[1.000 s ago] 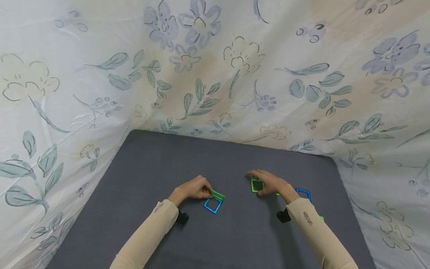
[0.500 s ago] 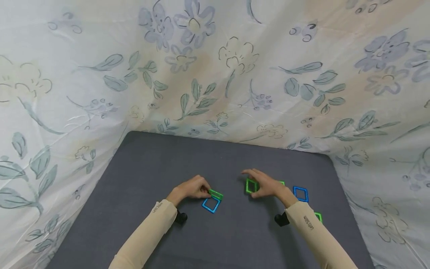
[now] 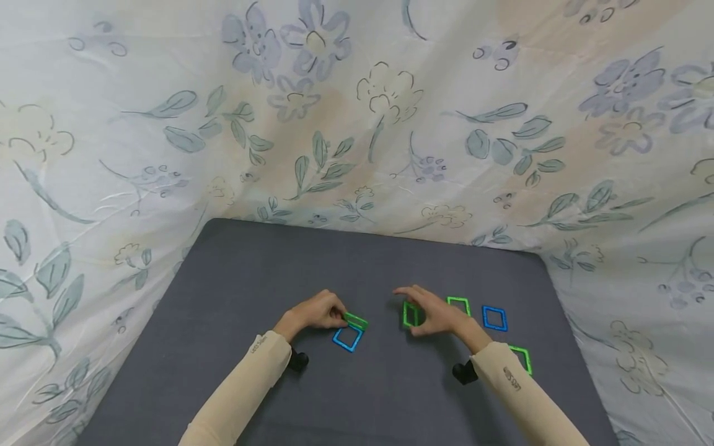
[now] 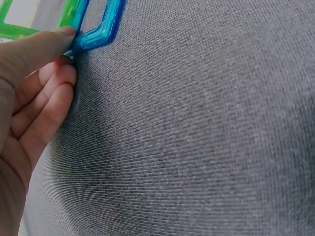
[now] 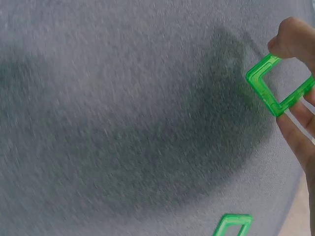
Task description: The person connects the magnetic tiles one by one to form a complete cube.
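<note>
My left hand pinches a green square magnetic tile between thumb and fingertips. That tile stands tilted up along one edge of a blue square tile, which lies on the dark mat. In the left wrist view the green tile's edge meets the edge of the blue tile right at the thumb. My right hand holds another green square tile by opposite edges, thumb on one side and fingers on the other. This tile is raised, its shadow on the mat below. Its far part is hidden behind the fingers.
Right of the right hand lie a green tile, a blue tile and another green tile, partly covered by the right sleeve. A floral cloth rises behind and beside the grey mat.
The right hand has carried its green tile left, closer to the left hand, uncovering more of the tiles at right. The left hand keeps its pinch. The head view has shifted slightly.
</note>
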Demonstrator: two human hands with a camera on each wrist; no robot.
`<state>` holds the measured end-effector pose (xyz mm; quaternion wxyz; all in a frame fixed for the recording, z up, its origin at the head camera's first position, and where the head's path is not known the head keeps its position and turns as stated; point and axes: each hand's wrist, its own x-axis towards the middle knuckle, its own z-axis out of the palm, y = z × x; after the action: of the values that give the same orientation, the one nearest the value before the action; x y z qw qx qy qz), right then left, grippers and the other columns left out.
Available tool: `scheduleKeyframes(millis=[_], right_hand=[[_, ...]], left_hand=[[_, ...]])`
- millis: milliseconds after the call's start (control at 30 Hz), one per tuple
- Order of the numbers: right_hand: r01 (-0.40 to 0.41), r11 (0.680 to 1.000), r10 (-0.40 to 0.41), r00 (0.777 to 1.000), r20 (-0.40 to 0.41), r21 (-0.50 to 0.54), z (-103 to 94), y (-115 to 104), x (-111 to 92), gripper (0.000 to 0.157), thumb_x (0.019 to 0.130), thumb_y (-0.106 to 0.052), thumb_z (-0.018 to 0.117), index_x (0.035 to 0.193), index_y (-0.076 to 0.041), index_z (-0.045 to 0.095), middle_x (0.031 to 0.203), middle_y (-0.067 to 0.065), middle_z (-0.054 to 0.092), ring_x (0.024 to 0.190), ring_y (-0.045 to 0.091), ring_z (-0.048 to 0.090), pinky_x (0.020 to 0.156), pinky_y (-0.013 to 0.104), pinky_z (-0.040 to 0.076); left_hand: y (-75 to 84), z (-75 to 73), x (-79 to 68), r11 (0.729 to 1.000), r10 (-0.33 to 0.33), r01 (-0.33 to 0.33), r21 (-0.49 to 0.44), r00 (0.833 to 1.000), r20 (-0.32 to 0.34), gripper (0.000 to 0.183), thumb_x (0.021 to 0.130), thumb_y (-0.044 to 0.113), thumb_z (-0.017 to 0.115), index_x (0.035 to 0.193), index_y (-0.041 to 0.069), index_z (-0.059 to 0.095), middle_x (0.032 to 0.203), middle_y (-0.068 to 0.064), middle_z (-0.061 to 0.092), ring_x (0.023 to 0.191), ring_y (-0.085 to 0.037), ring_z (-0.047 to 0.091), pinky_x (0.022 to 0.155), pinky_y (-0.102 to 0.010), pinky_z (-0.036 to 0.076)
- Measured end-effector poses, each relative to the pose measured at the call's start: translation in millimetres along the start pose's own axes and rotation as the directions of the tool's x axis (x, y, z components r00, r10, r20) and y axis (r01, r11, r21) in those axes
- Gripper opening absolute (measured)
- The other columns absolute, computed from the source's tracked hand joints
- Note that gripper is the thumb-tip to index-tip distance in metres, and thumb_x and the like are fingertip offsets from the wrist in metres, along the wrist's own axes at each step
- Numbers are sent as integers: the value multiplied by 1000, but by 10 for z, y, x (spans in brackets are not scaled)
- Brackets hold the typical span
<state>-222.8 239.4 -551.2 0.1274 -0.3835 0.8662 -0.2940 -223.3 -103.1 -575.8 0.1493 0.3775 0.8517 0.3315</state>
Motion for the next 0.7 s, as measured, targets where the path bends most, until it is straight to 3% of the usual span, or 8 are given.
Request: scheduleKeyframes(millis=[267, 500, 700], right_hand=[[92, 994, -86, 992, -97, 55, 84, -70, -34, 86, 74, -6, 85, 149, -1, 43, 137, 24, 55, 114, 28, 59, 94, 48, 54], [130, 984, -116, 986, -122, 120, 229, -112, -18, 88, 75, -4, 83, 152, -4, 40, 135, 24, 53, 112, 21, 55, 98, 50, 53], [181, 969, -157, 977, -143, 171, 338, -185, 22, 86, 77, -3, 82, 150, 2, 38, 131, 27, 52, 111, 29, 58, 98, 48, 55]], left_hand=[[46, 9, -28, 1000, -18, 19, 15, 998, -64, 8, 90, 11, 77, 82, 7, 79, 74, -3, 75, 60, 5, 57, 60, -14, 49], [58, 9, -24, 1000, -31, 31, 5, 997, -76, 9, 89, 9, 78, 81, 6, 79, 73, -3, 74, 58, 5, 56, 57, -14, 48], [73, -4, -11, 999, -40, 41, 9, 997, -64, 9, 88, 8, 78, 80, 7, 79, 71, -3, 74, 54, 5, 52, 54, -14, 45]])
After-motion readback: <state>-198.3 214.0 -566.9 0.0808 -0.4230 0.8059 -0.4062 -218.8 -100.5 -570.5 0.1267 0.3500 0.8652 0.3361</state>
